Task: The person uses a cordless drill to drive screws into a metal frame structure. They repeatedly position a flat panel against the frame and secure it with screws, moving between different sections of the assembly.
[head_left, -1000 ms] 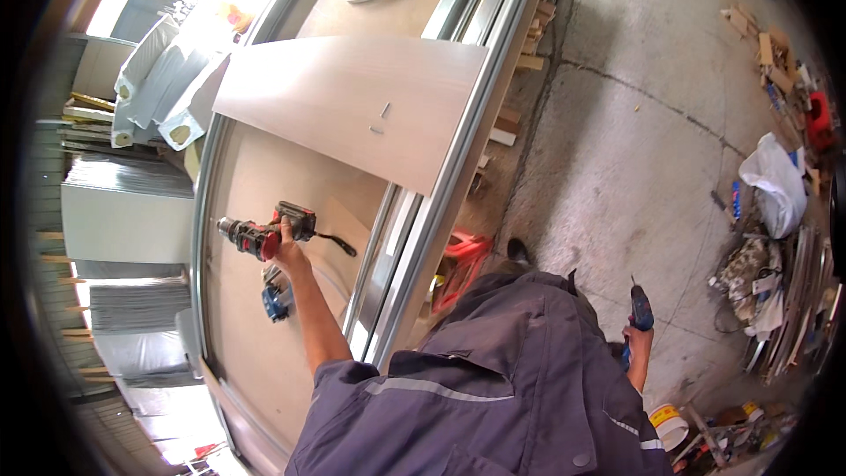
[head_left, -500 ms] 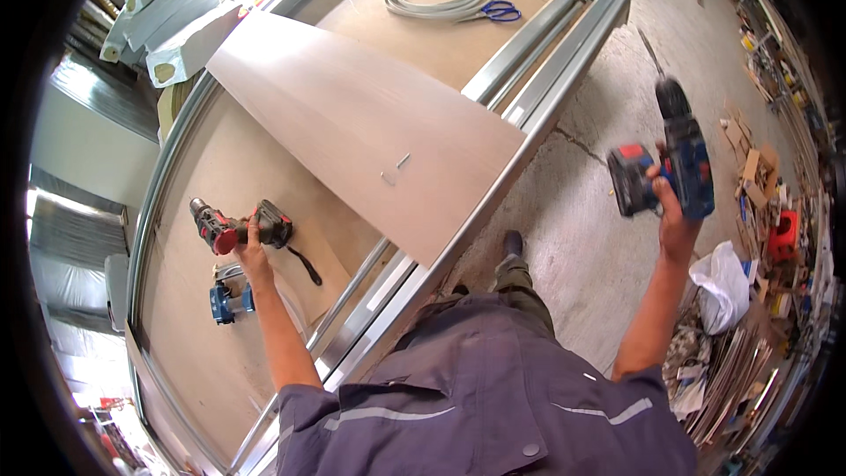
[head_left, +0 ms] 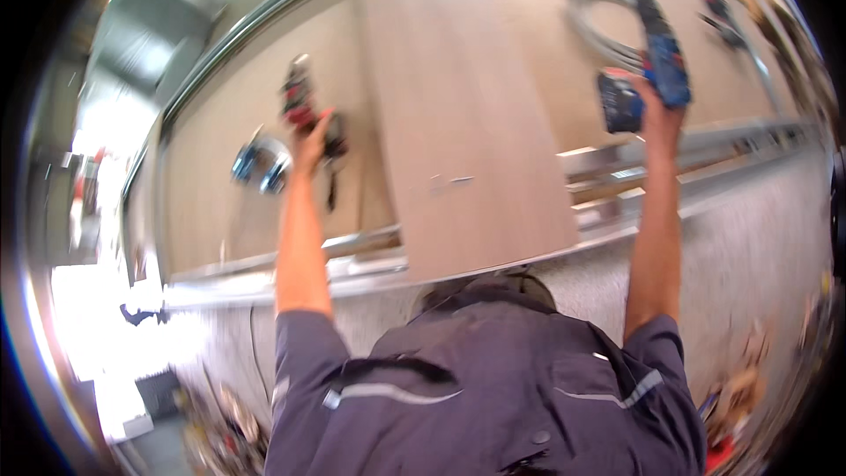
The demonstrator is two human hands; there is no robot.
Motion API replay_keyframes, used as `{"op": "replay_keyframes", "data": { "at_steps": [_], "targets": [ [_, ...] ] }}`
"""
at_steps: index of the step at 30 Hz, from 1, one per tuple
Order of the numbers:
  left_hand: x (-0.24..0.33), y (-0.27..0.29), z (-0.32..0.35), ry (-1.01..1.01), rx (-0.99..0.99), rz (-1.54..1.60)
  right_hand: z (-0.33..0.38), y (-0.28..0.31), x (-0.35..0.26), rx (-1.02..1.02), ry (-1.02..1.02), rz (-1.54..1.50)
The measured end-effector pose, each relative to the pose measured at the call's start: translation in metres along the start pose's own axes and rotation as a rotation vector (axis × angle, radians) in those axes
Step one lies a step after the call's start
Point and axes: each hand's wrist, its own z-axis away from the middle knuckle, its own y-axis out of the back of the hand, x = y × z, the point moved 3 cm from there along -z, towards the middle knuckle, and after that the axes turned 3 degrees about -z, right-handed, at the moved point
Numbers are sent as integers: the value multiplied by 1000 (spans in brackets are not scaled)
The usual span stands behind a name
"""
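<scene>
My left hand [head_left: 308,143] is closed round the grip of a red and black cordless drill [head_left: 300,99] held over the left part of the table. In my right hand [head_left: 659,115] is a blue cordless drill [head_left: 665,55] with a long bit, pointing away from me. Between them a pale wood-look board [head_left: 467,123] lies across the table and its near metal rail. Two small metal pieces, possibly screws [head_left: 460,179], rest on the board. Left of my left hand lies a blue and silver power tool [head_left: 256,165], smeared by motion.
A coil of pale hose or cable [head_left: 592,22] lies on the table behind the blue drill. Metal rails [head_left: 723,150] run along the table's near edge. A dark-handled tool [head_left: 331,192] is near my left wrist. Cluttered items [head_left: 738,397] are on the floor at lower right.
My view has swung to the right, so the table now spreads across in front of me. The blue drill has come from above the floor to over the table. Both hands keep their drills.
</scene>
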Motion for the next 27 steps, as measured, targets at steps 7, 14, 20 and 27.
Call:
{"op": "replay_keyframes", "data": {
  "at_steps": [7, 14, 20, 27],
  "targets": [
    [-23, 17, 17, 29, 122, 55, 7, -51, 53, -260, -22, 63],
    [-10, 10, 15, 126, 69, 262, 7, -42, 71, -294, -99, 101],
    [5, -15, 21, 2, 176, 300, 5, -32, 66, -260, -203, 7],
    [0, -16, 10, -87, 213, -20, 12, -43, 62, -249, -90, 66]
  ]
}}
